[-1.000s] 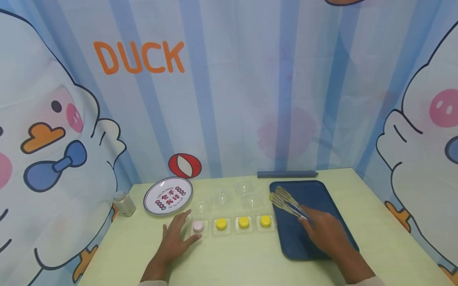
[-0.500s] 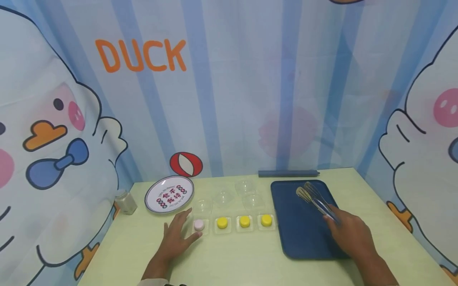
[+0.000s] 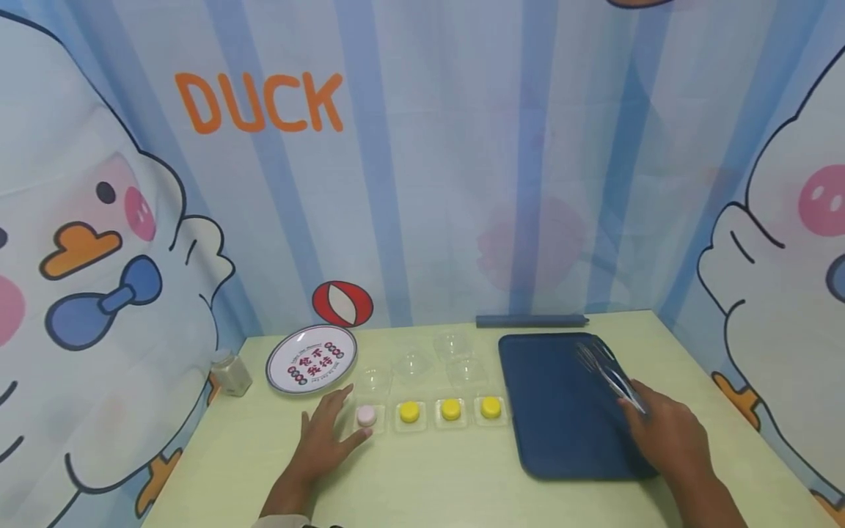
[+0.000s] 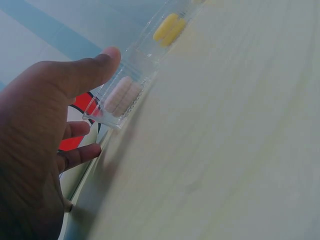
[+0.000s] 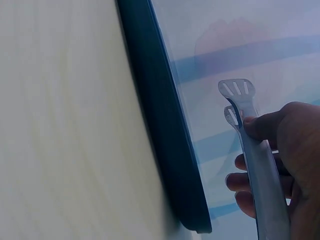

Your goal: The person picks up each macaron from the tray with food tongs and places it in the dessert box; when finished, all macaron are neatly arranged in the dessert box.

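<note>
My right hand (image 3: pixel 670 433) grips metal tongs (image 3: pixel 610 372) with slotted ends over the right side of a dark blue tray (image 3: pixel 551 425). In the right wrist view, thumb and fingers wrap the tongs (image 5: pixel 260 165). Thumb and fingers spread, my left hand (image 3: pixel 323 440) lies around the left side of a clear plastic base bearing a pink macaron (image 3: pixel 366 416). The left wrist view shows the thumb beside that base, close to the pink macaron (image 4: pixel 121 96). To its right stand clear bases with yellow macarons (image 3: pixel 409 412), in one row.
Behind the row lie several clear dome lids (image 3: pixel 411 363). A white plate (image 3: pixel 312 359) with red lettering is at the back left, beside a small greyish container (image 3: pixel 231 375). A dark blue bar (image 3: pixel 531 321) lies along the back edge of the table.
My right hand has carried the tongs to the right, from the tray's left edge to its right side. The tongs' ends have drawn closer together. My left hand has stayed put.
</note>
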A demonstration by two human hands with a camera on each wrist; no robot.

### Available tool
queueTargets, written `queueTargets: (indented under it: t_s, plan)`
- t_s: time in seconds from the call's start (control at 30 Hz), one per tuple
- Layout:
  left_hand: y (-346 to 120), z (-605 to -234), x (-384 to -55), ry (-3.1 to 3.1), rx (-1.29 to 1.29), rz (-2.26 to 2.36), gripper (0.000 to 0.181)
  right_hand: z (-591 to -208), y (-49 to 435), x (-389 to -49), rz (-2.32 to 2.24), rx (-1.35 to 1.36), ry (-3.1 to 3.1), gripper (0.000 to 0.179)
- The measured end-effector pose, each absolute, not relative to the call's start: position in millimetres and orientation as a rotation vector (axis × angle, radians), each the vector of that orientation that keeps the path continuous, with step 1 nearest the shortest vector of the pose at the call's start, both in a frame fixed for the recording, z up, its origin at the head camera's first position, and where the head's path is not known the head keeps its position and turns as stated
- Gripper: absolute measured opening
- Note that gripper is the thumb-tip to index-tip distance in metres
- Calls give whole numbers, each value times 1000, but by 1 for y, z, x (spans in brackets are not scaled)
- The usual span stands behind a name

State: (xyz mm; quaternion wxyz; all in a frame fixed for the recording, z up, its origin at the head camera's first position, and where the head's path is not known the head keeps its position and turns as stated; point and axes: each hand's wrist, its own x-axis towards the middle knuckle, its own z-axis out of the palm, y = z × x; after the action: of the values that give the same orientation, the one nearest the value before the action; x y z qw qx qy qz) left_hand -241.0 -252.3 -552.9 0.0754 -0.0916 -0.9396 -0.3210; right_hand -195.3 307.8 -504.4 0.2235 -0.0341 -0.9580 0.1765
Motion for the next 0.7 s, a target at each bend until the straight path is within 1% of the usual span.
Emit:
queueTargets:
  t_s: [0.23,0.5,0.7]
  plan:
    - [-253,-555,-241,-2804,-274,-986,90,-505,321,-193,482,-159,-2612,44]
    - [-252,-554,-240,-2840,-257,-994,91,-508,338,-192,550,-332,-2653,42]
    - [-253,-553,-241,-2834,-273,-973,91,-513,351,-194,591,-414,-2715,45]
